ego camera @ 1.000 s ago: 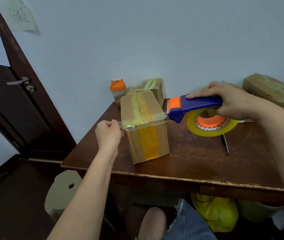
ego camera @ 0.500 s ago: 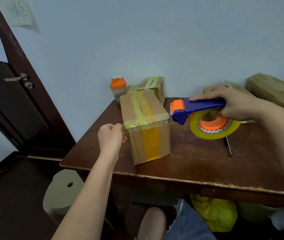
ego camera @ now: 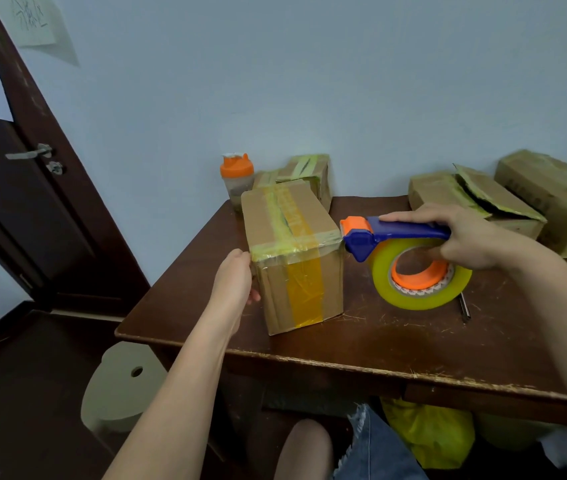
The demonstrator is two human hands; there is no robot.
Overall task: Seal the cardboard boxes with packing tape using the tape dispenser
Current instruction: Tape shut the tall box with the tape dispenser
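A tall cardboard box stands near the table's front left, with yellow tape along its top and down its front. A clear strip of tape crosses the top front edge from left to right. My right hand grips the blue and orange tape dispenser, whose orange head touches the box's upper right corner. My left hand presses flat against the box's left side, over the tape's end.
An orange-lidded bottle and a taped box stand behind the main box. Several more boxes lie at the back right. A pen lies under the tape roll. A dark door is at the left.
My left hand has moved from holding the tape's end out beside the box to pressing it against the box's left side. The dispenser stayed at the right corner.
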